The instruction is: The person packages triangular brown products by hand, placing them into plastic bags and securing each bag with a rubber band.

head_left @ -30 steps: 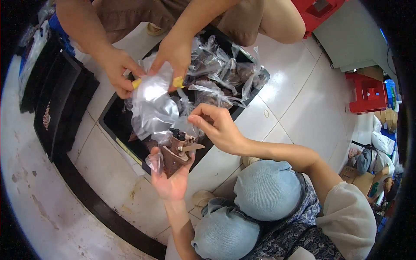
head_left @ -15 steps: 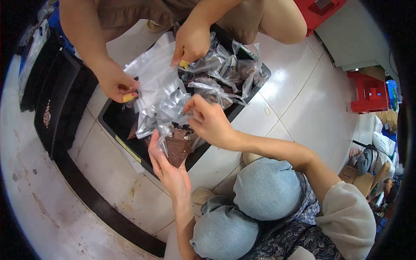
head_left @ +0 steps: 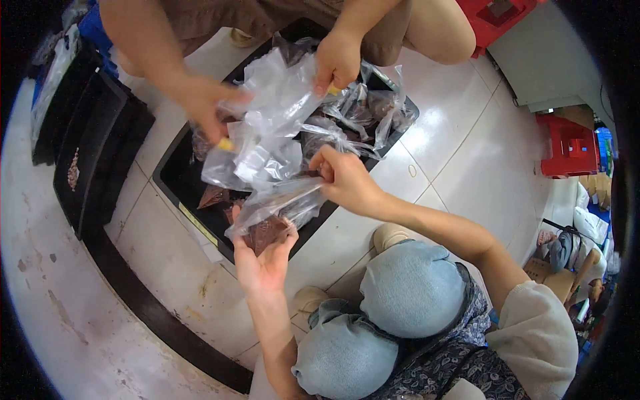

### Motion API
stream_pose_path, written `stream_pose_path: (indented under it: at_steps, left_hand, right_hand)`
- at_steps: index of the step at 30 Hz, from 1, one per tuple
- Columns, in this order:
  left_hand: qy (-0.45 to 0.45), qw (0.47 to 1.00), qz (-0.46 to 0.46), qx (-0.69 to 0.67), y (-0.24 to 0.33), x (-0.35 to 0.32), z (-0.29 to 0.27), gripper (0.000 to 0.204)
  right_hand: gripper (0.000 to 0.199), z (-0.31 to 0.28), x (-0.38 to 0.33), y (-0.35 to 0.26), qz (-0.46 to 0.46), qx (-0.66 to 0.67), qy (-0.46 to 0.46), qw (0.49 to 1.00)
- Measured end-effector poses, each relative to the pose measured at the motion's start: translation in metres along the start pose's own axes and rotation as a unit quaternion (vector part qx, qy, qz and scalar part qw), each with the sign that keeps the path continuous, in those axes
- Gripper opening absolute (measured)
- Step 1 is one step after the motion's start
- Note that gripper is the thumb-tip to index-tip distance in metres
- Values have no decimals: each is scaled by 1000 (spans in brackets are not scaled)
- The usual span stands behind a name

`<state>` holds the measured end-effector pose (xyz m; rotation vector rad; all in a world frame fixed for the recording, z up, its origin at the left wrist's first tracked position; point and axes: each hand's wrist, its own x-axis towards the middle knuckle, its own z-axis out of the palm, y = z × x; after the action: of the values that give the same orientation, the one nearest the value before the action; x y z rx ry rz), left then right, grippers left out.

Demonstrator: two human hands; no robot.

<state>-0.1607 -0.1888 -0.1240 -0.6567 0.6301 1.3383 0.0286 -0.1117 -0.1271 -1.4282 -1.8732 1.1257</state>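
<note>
A clear plastic bag (head_left: 283,203) with brown contents sits in my cupped left hand (head_left: 263,263), fingers curled around its lower end. My right hand (head_left: 350,183) pinches the bag's upper edge, pulled out to the right. What the brown contents are I cannot make out. Just beyond, a co-worker's two hands, with yellow on some fingers, hold a bunch of clear empty-looking bags (head_left: 267,127); one of those hands is blurred. Beneath all this stands a black tray (head_left: 175,175) with brown pieces and several filled clear bags (head_left: 333,137).
The co-worker crouches across the tray. Black bins (head_left: 110,147) stand at the left beside a dark strip on the floor. White tiles (head_left: 460,157) lie to the right, with red stools (head_left: 569,147) and a grey cabinet (head_left: 550,60) farther off.
My right hand has moved slightly right and down, stretching the bag's edge sideways. The brown contents now lie lower in my left palm. The co-worker's bags and hands have shifted right.
</note>
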Motion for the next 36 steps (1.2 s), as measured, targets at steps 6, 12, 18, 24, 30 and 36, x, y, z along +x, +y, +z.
stream_pose_path:
  at_steps: [6, 12, 18, 24, 30, 36]
  left_hand:
    - [126, 964, 156, 175, -15, -20, 28, 31]
    - [73, 645, 478, 591, 6, -33, 19, 11]
    - [-8, 623, 455, 636, -27, -45, 41, 12]
    - [30, 463, 385, 798, -56, -58, 81, 17]
    - [-1, 518, 385, 763, -55, -50, 80, 15]
    - [-106, 691, 448, 557, -42, -49, 66, 22]
  right_hand:
    - [17, -5, -16, -32, -86, -1, -26, 996]
    - [17, -39, 10, -50, -93, -57, 49, 993]
    - [11, -67, -6, -26, -51, -245, 36, 967]
    - [35, -83, -13, -19, 4, -131, 30, 991]
    - [32, -78, -17, -27, 195, 99, -82, 972]
    - [11, -85, -14, -51, -16, 213, 87, 973]
